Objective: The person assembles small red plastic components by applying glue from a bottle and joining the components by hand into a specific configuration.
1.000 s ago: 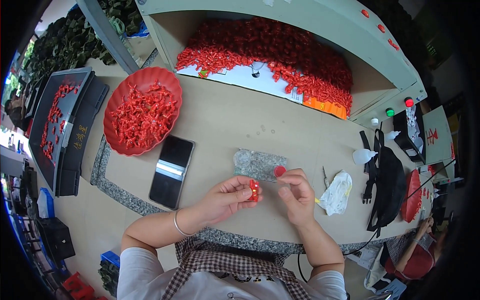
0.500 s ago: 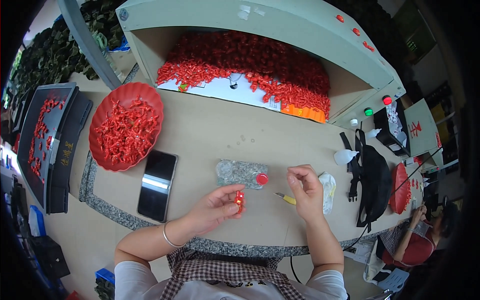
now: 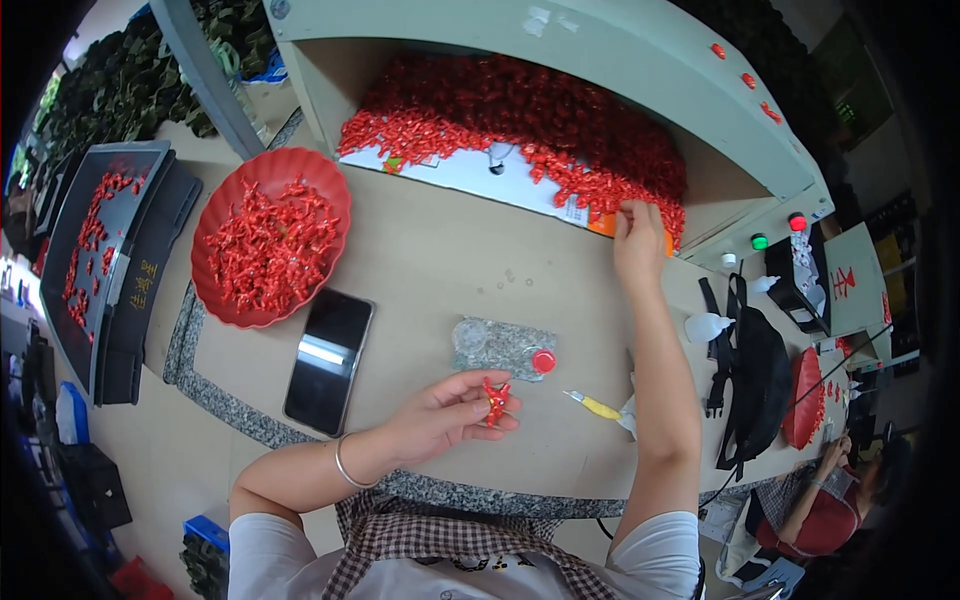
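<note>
My left hand [image 3: 450,415] is closed on a small shiny red plastic figure [image 3: 496,402], pinched between thumb and fingers above the near part of the table. Stretched forward, my right hand [image 3: 640,245] is at the front edge of a heap of small red pieces [image 3: 520,120] in the pale green shelf box [image 3: 700,100]. Its fingers are bent together among the pieces, and what they grip is hidden. Beyond my left hand lies a speckled grey block [image 3: 495,345] with a red bottle cap [image 3: 543,361] on its right end. A yellow craft knife [image 3: 600,408] lies beside my right forearm.
A scalloped red bowl [image 3: 205,275] full of red figures stands left, beside a black phone [image 3: 330,360]. Farther left is a dark bin [image 3: 150,290]. At right are a white squeeze bottle [image 3: 704,327] and a black waist bag [image 3: 755,380]. Another person [image 3: 825,505] sits beyond.
My right hand has moved forward from above the near table to the red heap. My left hand still holds the red figure, now turned. The whole view has shifted slightly.
</note>
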Demonstrator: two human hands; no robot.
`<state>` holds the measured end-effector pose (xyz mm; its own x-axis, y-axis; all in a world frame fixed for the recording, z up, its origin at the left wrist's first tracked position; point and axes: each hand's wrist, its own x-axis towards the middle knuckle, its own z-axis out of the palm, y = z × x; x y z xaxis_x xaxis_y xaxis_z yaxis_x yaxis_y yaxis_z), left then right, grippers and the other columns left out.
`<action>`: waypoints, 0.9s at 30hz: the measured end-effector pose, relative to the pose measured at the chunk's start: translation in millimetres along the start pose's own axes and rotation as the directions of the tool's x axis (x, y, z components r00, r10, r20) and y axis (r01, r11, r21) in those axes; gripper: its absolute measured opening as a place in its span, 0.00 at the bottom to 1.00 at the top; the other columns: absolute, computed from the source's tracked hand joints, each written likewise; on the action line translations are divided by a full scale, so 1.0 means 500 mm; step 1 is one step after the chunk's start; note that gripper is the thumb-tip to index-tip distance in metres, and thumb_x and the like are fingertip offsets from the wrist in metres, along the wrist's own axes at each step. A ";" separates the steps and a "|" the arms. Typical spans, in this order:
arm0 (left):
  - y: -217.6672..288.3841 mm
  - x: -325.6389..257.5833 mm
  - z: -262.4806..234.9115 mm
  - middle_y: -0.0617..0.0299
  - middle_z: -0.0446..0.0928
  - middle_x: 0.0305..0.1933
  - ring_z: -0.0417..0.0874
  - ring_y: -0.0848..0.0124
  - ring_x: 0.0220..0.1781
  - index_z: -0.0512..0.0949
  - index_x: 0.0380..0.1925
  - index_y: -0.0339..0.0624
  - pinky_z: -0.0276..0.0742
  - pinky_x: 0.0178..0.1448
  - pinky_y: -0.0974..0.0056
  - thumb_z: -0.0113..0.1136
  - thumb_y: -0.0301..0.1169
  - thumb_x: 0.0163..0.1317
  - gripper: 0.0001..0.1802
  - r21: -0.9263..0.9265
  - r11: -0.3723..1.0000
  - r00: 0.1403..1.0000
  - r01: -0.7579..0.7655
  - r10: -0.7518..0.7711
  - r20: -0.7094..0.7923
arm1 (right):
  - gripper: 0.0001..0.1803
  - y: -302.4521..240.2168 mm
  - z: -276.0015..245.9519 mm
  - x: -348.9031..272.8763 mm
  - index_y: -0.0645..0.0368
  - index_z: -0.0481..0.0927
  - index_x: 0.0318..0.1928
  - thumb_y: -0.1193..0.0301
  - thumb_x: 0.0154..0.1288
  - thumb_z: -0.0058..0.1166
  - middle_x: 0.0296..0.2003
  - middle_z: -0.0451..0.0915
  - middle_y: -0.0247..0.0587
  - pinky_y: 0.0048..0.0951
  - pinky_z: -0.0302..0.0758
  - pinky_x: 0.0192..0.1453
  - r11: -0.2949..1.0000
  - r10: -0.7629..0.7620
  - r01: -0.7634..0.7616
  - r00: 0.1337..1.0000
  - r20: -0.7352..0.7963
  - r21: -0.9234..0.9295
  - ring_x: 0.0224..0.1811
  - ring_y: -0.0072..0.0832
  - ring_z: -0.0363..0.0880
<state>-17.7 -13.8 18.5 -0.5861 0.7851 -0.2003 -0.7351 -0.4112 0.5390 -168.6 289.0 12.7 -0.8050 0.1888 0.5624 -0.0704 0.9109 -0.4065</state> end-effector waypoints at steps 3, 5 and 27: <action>0.002 0.003 -0.002 0.56 0.70 0.54 0.74 0.65 0.54 0.59 0.60 0.46 0.72 0.56 0.63 0.44 0.26 0.66 0.22 -0.024 1.000 1.000 -0.002 0.002 0.019 | 0.10 -0.003 0.013 0.013 0.61 0.73 0.39 0.76 0.54 0.51 0.36 0.73 0.48 0.41 0.70 0.45 0.970 0.008 0.009 0.998 0.069 -0.244 0.42 0.43 0.72; 0.000 -0.001 -0.007 0.57 0.70 0.54 0.74 0.66 0.54 0.59 0.61 0.46 0.72 0.56 0.64 0.44 0.25 0.66 0.23 -0.030 0.999 1.000 -0.018 0.019 0.021 | 0.12 -0.016 0.021 0.017 0.60 0.72 0.41 0.76 0.54 0.52 0.39 0.71 0.50 0.43 0.70 0.46 0.944 0.081 -0.040 0.990 0.115 -0.326 0.45 0.45 0.71; -0.016 -0.002 -0.014 0.60 0.71 0.51 0.72 0.73 0.54 0.67 0.53 0.38 0.70 0.53 0.70 0.48 0.25 0.64 0.17 0.584 0.780 0.948 -0.225 0.314 -0.053 | 0.06 -0.114 -0.213 -0.134 0.65 0.75 0.36 0.81 0.57 0.52 0.30 0.73 0.33 0.19 0.71 0.33 0.678 0.233 -0.430 0.895 0.380 0.596 0.29 0.18 0.71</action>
<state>-13.6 -14.8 8.5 -0.8043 0.5907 -0.0647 -0.2424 -0.2268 0.9433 -47.9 263.2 74.7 -0.9609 0.2418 0.1346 -0.0527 0.3175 -0.9468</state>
